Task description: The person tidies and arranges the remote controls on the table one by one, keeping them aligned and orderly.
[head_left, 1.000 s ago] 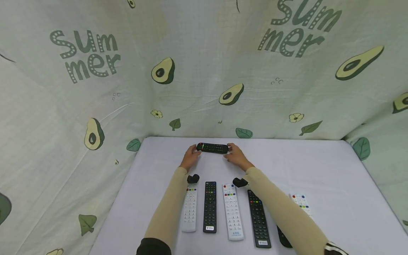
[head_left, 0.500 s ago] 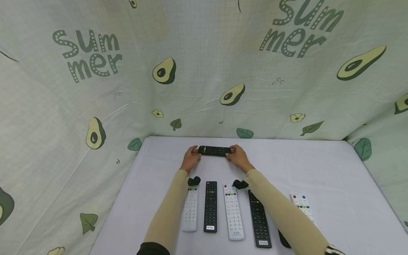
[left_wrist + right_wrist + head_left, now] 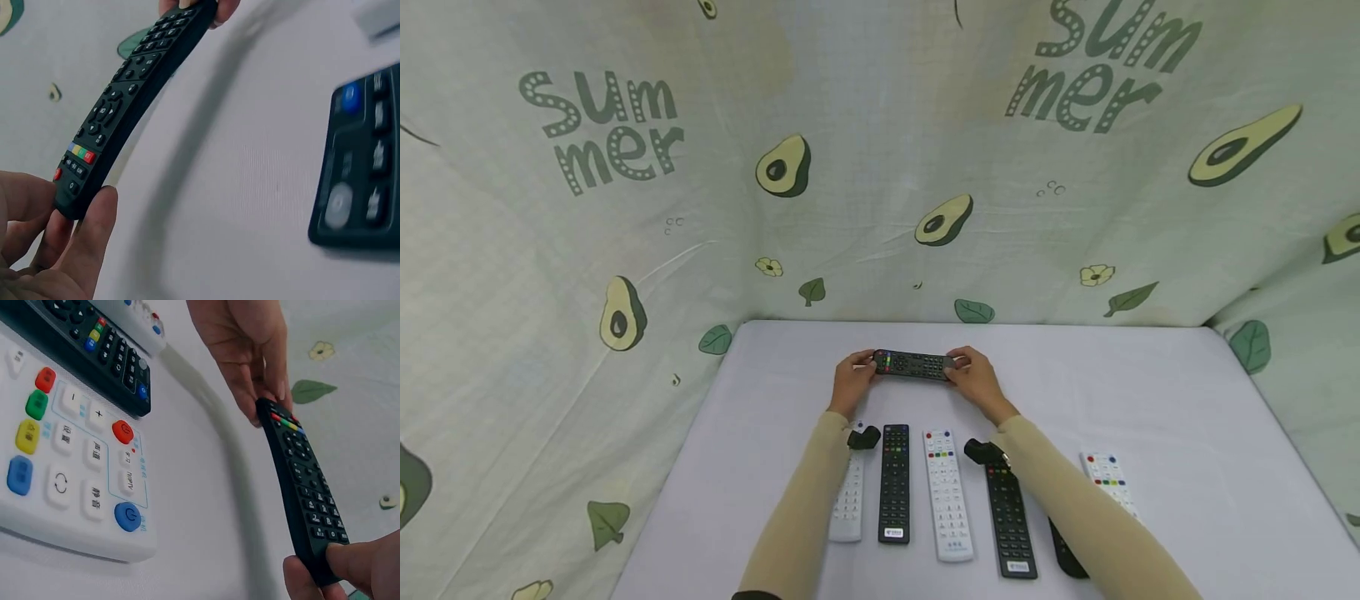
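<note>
A black remote control (image 3: 913,365) with coloured buttons is held crosswise near the back of the table, between both hands. My left hand (image 3: 853,383) pinches its left end, by the red power button; in the left wrist view thumb and fingers of the left hand (image 3: 69,250) grip that tip. The other end is pinched by my right hand (image 3: 979,383), whose thumb lies on the keypad face in the right wrist view, where the remote (image 3: 303,481) slants. Its shadow falls apart from it on the cloth, so it looks raised.
In front lie several remotes in a row, among them a black remote (image 3: 894,485), a white remote (image 3: 948,497) and another black remote (image 3: 1011,525). The sleeves partly cover the outer ones. A printed curtain (image 3: 865,258) rises behind the white table (image 3: 1150,392).
Both hands have brought the black remote a little toward the row and slightly right. Its button face now shows more fully to the head camera. The remotes in the row have not moved.
</note>
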`<action>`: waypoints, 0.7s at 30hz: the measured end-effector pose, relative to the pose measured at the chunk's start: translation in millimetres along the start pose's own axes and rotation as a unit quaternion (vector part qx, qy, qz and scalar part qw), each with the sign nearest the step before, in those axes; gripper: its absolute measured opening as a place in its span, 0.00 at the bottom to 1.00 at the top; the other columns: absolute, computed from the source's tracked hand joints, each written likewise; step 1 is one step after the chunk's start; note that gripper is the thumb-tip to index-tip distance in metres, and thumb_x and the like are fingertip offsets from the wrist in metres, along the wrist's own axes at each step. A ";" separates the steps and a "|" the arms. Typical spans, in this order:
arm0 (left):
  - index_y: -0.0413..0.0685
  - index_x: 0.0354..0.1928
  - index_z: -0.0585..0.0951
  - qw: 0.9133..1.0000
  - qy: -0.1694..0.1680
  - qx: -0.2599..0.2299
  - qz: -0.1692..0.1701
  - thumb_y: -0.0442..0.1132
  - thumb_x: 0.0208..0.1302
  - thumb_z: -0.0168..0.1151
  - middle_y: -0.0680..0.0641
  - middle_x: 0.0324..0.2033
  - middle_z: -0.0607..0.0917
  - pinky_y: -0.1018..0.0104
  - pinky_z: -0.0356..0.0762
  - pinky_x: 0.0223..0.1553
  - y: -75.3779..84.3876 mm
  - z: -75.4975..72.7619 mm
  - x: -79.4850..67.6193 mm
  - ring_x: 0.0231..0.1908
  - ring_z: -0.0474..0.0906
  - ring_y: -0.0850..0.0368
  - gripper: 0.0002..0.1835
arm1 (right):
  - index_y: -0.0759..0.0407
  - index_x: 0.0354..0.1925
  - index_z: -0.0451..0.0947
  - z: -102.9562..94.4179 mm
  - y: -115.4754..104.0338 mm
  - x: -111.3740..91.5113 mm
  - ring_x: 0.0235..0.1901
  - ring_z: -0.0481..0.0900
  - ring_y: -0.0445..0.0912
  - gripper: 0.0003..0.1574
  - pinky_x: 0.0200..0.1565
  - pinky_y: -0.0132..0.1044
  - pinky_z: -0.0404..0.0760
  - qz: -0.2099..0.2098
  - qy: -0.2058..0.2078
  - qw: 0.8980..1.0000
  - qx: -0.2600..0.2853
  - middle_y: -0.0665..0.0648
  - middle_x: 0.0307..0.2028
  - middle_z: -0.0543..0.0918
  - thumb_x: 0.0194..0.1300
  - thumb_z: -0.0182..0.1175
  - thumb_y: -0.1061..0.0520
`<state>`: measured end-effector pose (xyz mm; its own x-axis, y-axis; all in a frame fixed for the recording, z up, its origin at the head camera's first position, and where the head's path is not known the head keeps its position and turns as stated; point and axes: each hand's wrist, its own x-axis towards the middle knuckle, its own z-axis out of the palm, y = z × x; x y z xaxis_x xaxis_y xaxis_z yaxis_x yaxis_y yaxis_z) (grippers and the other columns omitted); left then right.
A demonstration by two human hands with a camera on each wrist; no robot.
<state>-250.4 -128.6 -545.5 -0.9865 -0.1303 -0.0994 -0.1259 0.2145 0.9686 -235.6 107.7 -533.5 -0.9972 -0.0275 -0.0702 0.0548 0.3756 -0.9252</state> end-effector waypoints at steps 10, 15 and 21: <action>0.39 0.48 0.78 0.998 -0.017 -0.062 0.009 0.30 0.64 0.54 0.41 0.43 0.75 0.65 0.80 0.39 21.2 16.3 -24.0 0.40 0.79 0.51 0.11 | 0.64 0.53 0.69 -30.2 -7.1 -34.9 0.41 0.77 0.53 0.21 0.42 0.44 0.81 0.018 -0.011 0.999 0.041 0.64 0.45 0.71 0.62 0.57 0.65; 0.42 0.48 0.79 0.997 -0.047 -0.064 0.021 0.32 0.64 0.56 0.43 0.43 0.76 0.67 0.80 0.38 26.0 27.5 -37.5 0.39 0.79 0.53 0.11 | 0.62 0.55 0.67 -45.9 -8.2 -59.6 0.44 0.78 0.53 0.22 0.43 0.43 0.80 0.044 -0.010 0.998 0.038 0.64 0.49 0.72 0.63 0.57 0.64; 0.42 0.48 0.78 0.991 -0.090 -0.086 0.043 0.33 0.64 0.57 0.43 0.43 0.78 0.65 0.80 0.39 34.3 42.1 -60.0 0.39 0.79 0.52 0.11 | 0.64 0.54 0.66 -66.8 -3.5 -90.5 0.42 0.81 0.51 0.23 0.41 0.39 0.81 0.031 -0.001 0.998 0.050 0.65 0.48 0.72 0.63 0.59 0.61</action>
<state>-199.9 -72.7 -515.9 -0.9974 0.0598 -0.0393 -0.0365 0.0463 0.9983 -149.0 170.7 -499.0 -0.9915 -0.0085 -0.1298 0.1221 0.2829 -0.9513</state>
